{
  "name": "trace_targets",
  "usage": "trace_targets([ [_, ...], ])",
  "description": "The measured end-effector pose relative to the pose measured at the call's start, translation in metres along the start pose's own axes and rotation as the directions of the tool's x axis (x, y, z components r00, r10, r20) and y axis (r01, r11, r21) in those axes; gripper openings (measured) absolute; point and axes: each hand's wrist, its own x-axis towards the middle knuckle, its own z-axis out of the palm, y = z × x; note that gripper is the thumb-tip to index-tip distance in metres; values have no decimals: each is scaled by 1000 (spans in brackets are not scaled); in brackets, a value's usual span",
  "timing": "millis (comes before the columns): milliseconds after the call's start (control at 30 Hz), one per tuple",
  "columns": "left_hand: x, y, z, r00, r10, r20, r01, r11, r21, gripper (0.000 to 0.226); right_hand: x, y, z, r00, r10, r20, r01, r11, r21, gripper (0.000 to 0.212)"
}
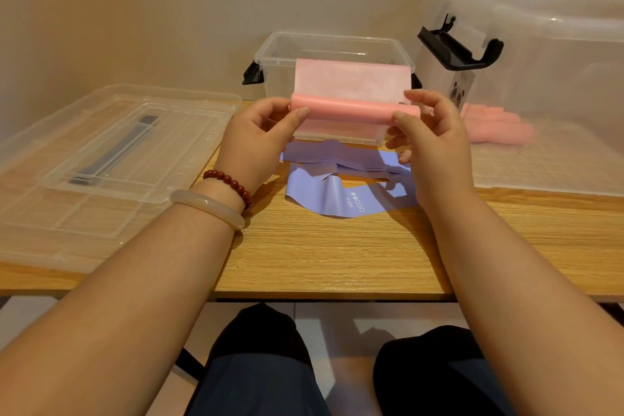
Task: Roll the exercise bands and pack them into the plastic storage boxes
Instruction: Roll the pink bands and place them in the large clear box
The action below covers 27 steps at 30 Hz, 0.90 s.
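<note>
Fingers (300, 113) of both hands are curled round the ends of a half-rolled pink band (354, 110). The left hand (260, 145) pinches the left end between thumb and fingers, and the right hand (435, 145) does the same at the right end. The roll is held level in the air above the desk (337, 253), just in front of the small clear box (280, 44). Its unrolled part stands up as a flat sheet before the box's near wall.

The step in hand looks to be rolling this band to its end. To do it well, both thumbs likely need to turn evenly, so the edges stack flush and the roll does not cone. Light tension on the loose sheet should hold the coil tight. A slack coil would probably spring open once set in the box.

By count, three bands show:
- this pink one
- a crumpled purple band (337, 179) on the desk beneath the hands
- a second pink band (496, 128) heaped at the right, seen through clear plastic

Two storage boxes show: the small one and a large clear box (557, 94) at the right, with a black latch (462, 47). One lid (111, 162) lies flat at the left. The left wrist wears two bracelets, a red bead bracelet (233, 184) and a pale bangle (209, 208).
</note>
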Motion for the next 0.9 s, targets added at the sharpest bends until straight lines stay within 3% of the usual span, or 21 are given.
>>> trace_targets([
  [167,-1,1,0,1000,6,19,-6,1000,-14,9,0,0,0,1000,-5,4,5,1000,2,16],
  [400,-3,6,-1,998,36,57,-30,995,-100,43,0,0,0,1000,-26,0,26,1000,-3,9],
  [600,-2,4,0,999,24,44,-22,998,-56,29,1,1,1,1000,-20,-11,20,1000,-2,6],
  [700,-2,3,0,999,22,41,-20,999,-49,23,1,0,1,1000,12,-12,-11,1000,28,16],
  [900,-1,3,-1,999,22,45,-20,998,-53,24,0,-1,1,1000,-1,-9,1,1000,8,14],
])
